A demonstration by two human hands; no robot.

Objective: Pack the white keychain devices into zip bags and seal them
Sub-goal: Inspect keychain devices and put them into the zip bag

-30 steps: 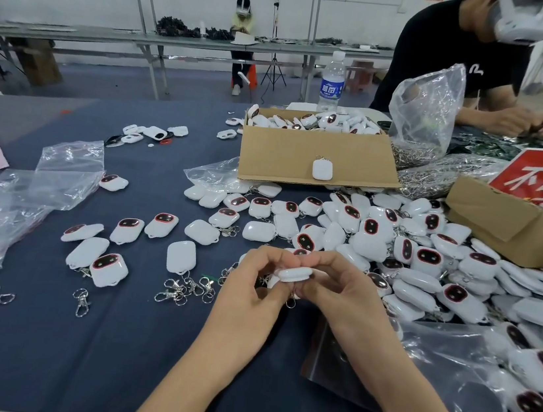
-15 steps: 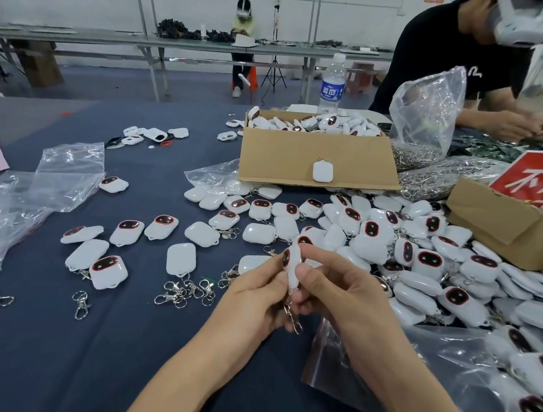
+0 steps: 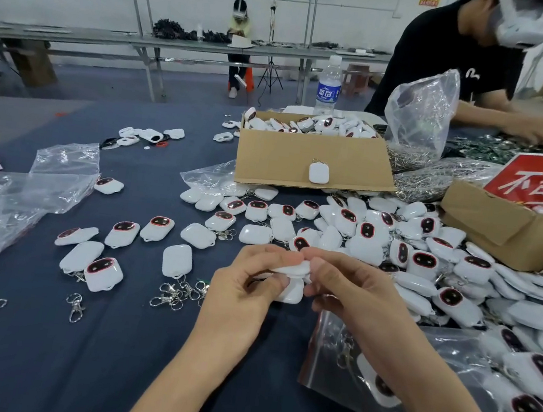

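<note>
1. Left hand (image 3: pixel 246 285) and right hand (image 3: pixel 345 291) meet above the middle of the table (image 3: pixel 69 369), nearer its front edge.
2. Both hands' thumbs and forefingers are clamped on one white device (image 3: pixel 293 268), held flat between them; the other fingers curl under it.
3. A zip bag (image 3: pixel 346 364) lies under the right wrist towards the front right, with a device inside.
4. A pile of devices (image 3: pixel 428 261) spreads along the right side.
5. Metal clasps (image 3: pixel 175 293) lie just left of the left hand.
6. An open box (image 3: pixel 303 161) full of devices sits towards the far edge.
</note>
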